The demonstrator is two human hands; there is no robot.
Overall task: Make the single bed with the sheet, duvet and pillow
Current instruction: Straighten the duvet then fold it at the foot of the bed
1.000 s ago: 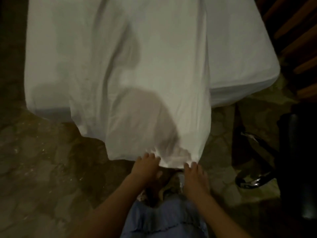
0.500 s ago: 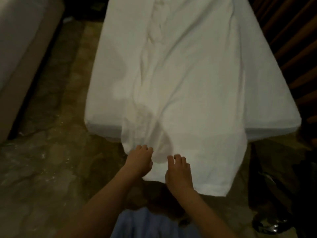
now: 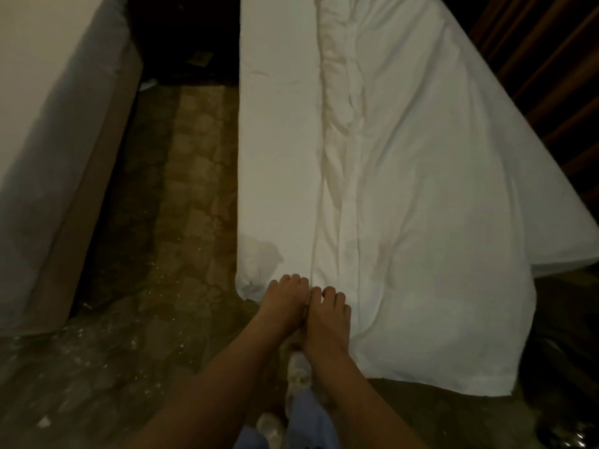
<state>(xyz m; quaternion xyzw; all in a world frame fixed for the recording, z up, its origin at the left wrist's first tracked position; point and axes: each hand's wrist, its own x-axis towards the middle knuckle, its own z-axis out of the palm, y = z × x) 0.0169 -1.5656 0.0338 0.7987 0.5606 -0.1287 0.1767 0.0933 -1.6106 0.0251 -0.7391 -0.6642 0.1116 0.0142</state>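
White cotton sheet (image 3: 405, 222) lies bunched along the bed (image 3: 275, 157), its end overhanging the foot, where left hand (image 3: 285, 303) and right hand (image 3: 327, 315) pinch its edge; spreading leftward likely follows.

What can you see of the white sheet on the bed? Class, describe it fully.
The sheet is white, thin, soft-looking cloth, creased, with a bunched ridge running lengthwise along its left edge. It lies skewed over the right part of the bed, leaving a left strip of mattress uncovered, and its near end hangs off the foot toward the floor. Both hands grip its near left edge side by side: the left hand and the right hand, fingers curled into the cloth.
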